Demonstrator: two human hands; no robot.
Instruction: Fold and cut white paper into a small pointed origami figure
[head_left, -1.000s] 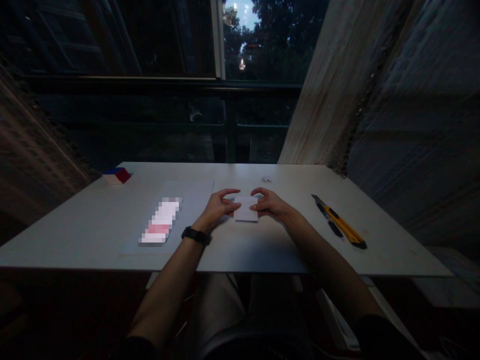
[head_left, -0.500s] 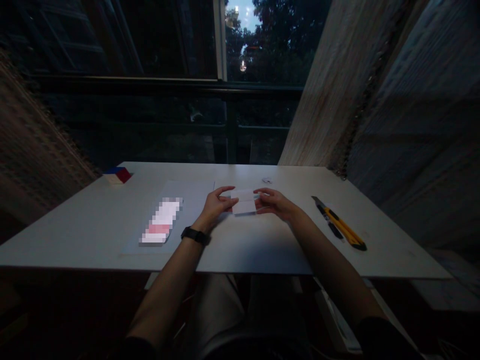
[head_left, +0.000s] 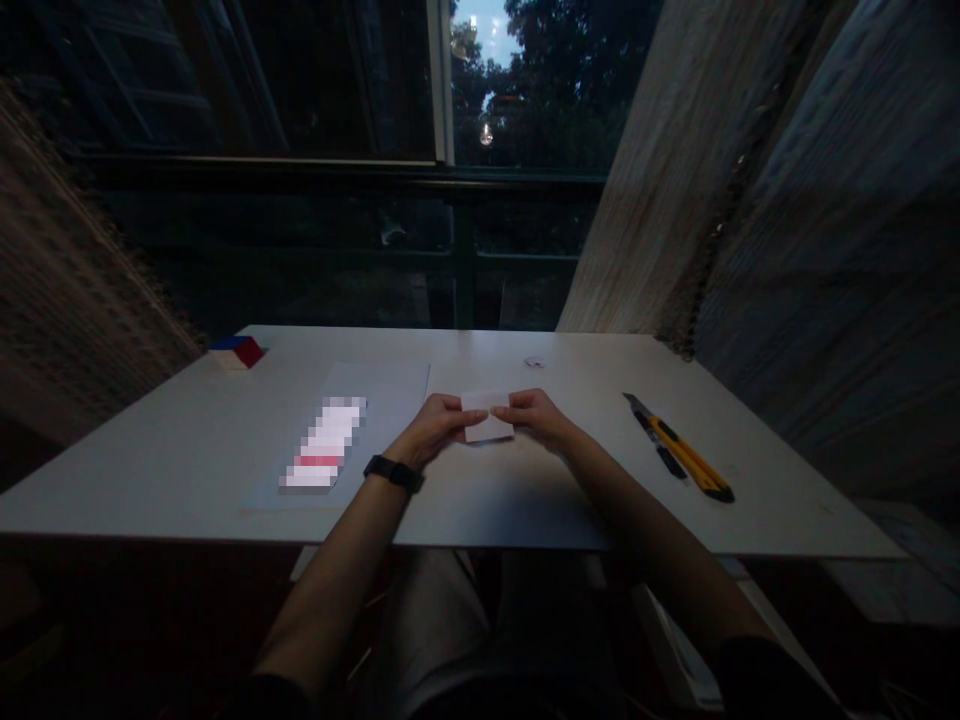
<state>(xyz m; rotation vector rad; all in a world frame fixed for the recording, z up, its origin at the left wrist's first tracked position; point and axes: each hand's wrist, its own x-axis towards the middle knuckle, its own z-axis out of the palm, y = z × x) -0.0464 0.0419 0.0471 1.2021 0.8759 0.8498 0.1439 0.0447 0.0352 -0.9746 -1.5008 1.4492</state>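
Note:
A small piece of white paper (head_left: 487, 428) is held between my two hands above the middle of the table. My left hand (head_left: 439, 425) grips its left side, thumb on top and fingers behind. On the right side my right hand (head_left: 538, 415) pinches it the same way. Both thumbs lie on the paper's face, their tips nearly meeting. The fingers under the paper are mostly hidden. A black band (head_left: 393, 472) is around my left wrist.
Left of my hands a phone (head_left: 322, 445), blurred out, lies on a large white sheet (head_left: 382, 385). A yellow utility knife (head_left: 694, 460) and a black pen-like tool (head_left: 660, 445) are at the right. Farther back are a colored cube (head_left: 237, 352) and a small white scrap (head_left: 534, 362).
My right hand has closed onto the paper, its thumb now on top near the left thumb. The paper has come slightly nearer, and its visible crease is now covered.

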